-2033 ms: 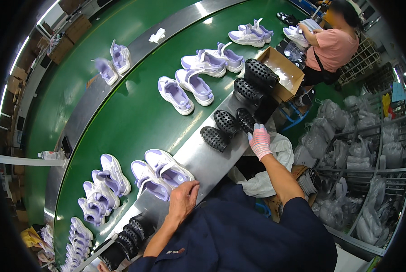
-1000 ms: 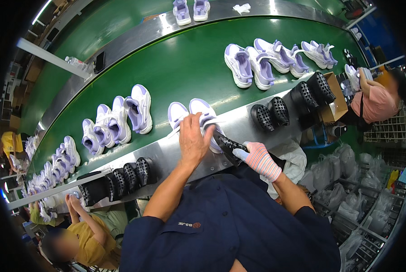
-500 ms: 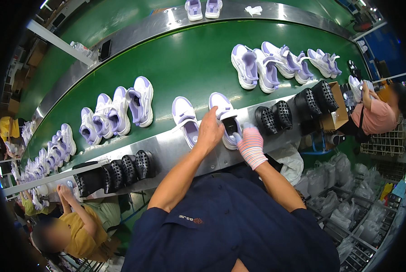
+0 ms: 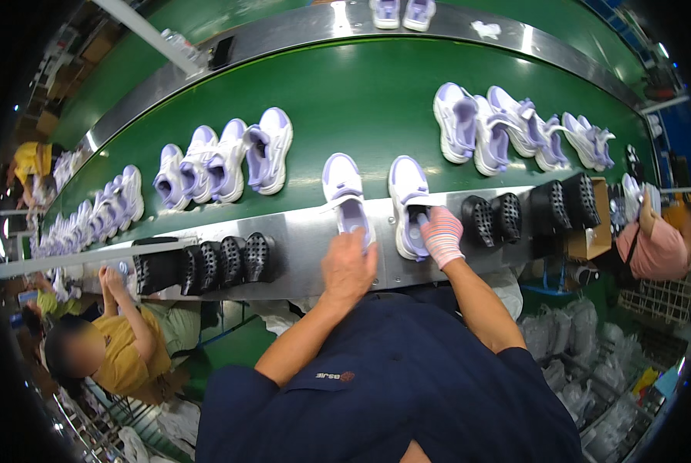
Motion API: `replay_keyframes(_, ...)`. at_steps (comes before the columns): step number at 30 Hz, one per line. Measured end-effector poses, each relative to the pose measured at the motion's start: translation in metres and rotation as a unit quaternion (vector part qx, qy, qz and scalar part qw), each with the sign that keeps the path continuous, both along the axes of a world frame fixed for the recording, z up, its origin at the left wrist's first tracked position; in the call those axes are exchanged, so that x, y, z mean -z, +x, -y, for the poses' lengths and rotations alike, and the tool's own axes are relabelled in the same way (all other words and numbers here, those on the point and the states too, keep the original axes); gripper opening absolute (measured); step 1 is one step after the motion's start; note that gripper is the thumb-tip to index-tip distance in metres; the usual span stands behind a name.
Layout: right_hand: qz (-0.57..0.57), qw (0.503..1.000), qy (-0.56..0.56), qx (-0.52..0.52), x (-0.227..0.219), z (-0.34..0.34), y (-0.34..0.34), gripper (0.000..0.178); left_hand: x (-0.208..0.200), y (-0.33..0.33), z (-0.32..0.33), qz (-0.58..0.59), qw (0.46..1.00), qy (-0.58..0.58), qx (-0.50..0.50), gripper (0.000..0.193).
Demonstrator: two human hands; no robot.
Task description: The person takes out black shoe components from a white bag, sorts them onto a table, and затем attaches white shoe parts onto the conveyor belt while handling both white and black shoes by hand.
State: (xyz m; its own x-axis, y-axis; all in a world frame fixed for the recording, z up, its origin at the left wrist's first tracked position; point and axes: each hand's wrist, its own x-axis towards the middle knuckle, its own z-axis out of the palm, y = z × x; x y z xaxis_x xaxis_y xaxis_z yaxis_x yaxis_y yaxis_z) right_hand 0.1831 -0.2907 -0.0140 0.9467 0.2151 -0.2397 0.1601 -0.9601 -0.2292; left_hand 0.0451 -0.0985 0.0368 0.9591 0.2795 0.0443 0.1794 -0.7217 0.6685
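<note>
Off the right shoe (image 4: 408, 177) and over to the left shoe (image 4: 340, 171), my left hand (image 4: 348, 270) is now touching its heel.

From my chest, the right shoe is lying just past 12 o'clock, a dark piece (image 4: 418, 209) showing in its opening; the left shoe, just before 12, is showing only lilac lining, so it seems to be remaining unfilled. My gloved right hand (image 4: 442, 236) is reaching into the right shoe's collar; whether either hand's fingers are clamping, I cannot tell. Paired black forms (image 4: 479, 223) are standing at 1 o'clock, a cardboard carton (image 4: 591, 246) at 2, contents hidden; clear bags (image 4: 581, 330) are lying at 3.
</note>
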Motion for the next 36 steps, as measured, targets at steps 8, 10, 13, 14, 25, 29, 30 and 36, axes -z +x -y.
replay_keyframes(8, 0.029, 0.999, 0.01, -0.039, 0.006, -0.006, -0.001, 0.035, 0.063, 0.009, 0.0, 0.06, 0.992, -0.11, -0.028, 0.034)
replay_keyframes(10, 0.059, 0.993, 0.058, -0.082, 0.01, 0.012, 0.001, 0.043, 0.059, 0.001, 0.002, 0.112, 0.98, -0.16, -0.036, 0.026)
replay_keyframes(13, -0.049, 0.998, -0.026, -0.039, -0.036, 0.014, -0.014, 0.042, 0.038, -0.046, -0.031, 0.037, 0.97, -0.221, -0.091, 0.017)
replay_keyframes(14, -0.019, 0.999, -0.013, -0.036, -0.048, 0.021, -0.023, 0.039, 0.034, -0.073, -0.053, 0.047, 0.987, -0.089, -0.122, 0.014)
replay_keyframes(25, -0.116, 0.965, 0.21, -0.107, -0.092, -0.077, -0.118, 0.023, 0.045, -0.234, -0.237, 0.001, 0.877, 0.271, -0.397, 0.048)
replay_keyframes(29, -0.108, 0.94, 0.284, -0.157, -0.089, -0.111, -0.142, 0.041, -0.03, -0.205, -0.192, 0.084, 0.883, 0.283, -0.364, 0.045)
replay_keyframes(30, -0.184, 0.936, 0.257, -0.153, -0.091, -0.127, -0.147, 0.054, -0.038, -0.198, -0.175, 0.1, 0.9, 0.26, -0.335, 0.045)
replay_keyframes(36, -0.431, 0.744, 0.51, 0.017, -0.091, -0.178, -0.16, 0.056, -0.032, -0.148, -0.104, 0.132, 0.95, -0.039, -0.279, 0.037)
